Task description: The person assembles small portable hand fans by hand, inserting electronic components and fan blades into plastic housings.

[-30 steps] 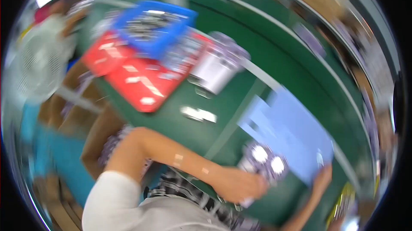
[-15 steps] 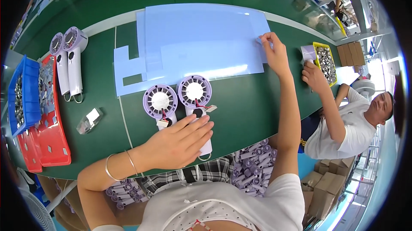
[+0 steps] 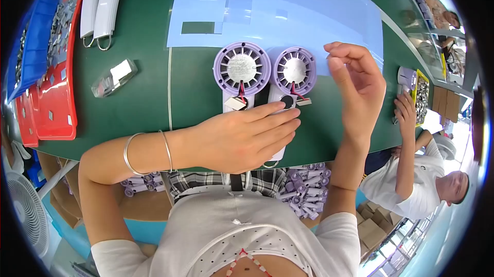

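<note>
Two purple handheld fans lie side by side before me, heads pointing away. The left fan and the right fan each show a silvery round centre, slotted ring, red and black wires and a small white connector. My left hand lies flat across both handles, fingers stretched out, hiding much of them. To the right of the fans, my right hand is raised with curled fingers, thumb tip close under the index finger. Whatever the pinch holds, if anything, cannot be made out. Beyond lie overlapping light-blue sheets with cut-out gaps.
More fans rest at the far left, near a red tray and blue bin. A clear plastic packet lies left of centre. At right, a co-worker's hand is near a yellow tray of metal parts.
My right hand has left the right edge of the blue sheets and come nearer the fans. My left hand stays on the handles. The view has shifted.
</note>
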A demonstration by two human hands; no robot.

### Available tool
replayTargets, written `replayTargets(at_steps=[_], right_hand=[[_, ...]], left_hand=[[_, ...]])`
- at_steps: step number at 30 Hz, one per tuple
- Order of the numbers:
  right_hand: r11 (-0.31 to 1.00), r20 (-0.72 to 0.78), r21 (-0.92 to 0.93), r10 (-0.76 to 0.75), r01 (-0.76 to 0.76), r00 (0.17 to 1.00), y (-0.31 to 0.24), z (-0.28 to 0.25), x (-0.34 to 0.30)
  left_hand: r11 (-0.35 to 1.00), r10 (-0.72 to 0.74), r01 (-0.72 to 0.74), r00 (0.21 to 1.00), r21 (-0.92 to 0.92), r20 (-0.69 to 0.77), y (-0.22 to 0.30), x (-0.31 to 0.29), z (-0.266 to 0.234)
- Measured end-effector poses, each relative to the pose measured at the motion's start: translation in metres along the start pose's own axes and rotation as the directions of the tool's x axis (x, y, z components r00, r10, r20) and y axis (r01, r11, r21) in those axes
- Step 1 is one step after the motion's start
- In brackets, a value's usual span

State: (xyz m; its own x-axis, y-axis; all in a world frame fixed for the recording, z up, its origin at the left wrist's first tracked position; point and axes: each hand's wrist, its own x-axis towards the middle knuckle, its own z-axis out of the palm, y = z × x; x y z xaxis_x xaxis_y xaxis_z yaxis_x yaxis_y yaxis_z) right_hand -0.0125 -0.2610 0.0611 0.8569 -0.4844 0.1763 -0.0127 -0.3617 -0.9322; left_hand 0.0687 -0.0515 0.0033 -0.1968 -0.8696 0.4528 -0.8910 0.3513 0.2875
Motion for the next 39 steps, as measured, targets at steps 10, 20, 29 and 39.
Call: replayTargets(at_steps=[10, 20, 29, 39], right_hand=[[0.956, 0.009, -0.182, -0.231, 0.229, 0.973, 0.01, 0.029, -0.013], [0.972, -0.043, -0.149, -0.192, 0.184, 0.98, 0.014, 0.039, -0.017], [0.919, -0.007, -0.299, -0.271, 0.257, 0.963, 0.014, 0.038, -0.019], [0.898, 0.006, -0.333, -0.303, 0.288, 0.953, 0.015, 0.036, -0.018]], left_hand=[[0.999, -0.039, 0.038, 0.99, -0.017, -0.132, 0.004, -0.001, 0.011], [0.999, -0.041, 0.04, 0.996, -0.018, -0.081, 0.003, -0.001, 0.01], [0.999, -0.038, 0.038, 0.997, -0.003, -0.061, 0.003, 0.0, 0.007], [0.998, -0.056, 0.053, 0.993, -0.03, -0.099, 0.003, 0.001, 0.011]])
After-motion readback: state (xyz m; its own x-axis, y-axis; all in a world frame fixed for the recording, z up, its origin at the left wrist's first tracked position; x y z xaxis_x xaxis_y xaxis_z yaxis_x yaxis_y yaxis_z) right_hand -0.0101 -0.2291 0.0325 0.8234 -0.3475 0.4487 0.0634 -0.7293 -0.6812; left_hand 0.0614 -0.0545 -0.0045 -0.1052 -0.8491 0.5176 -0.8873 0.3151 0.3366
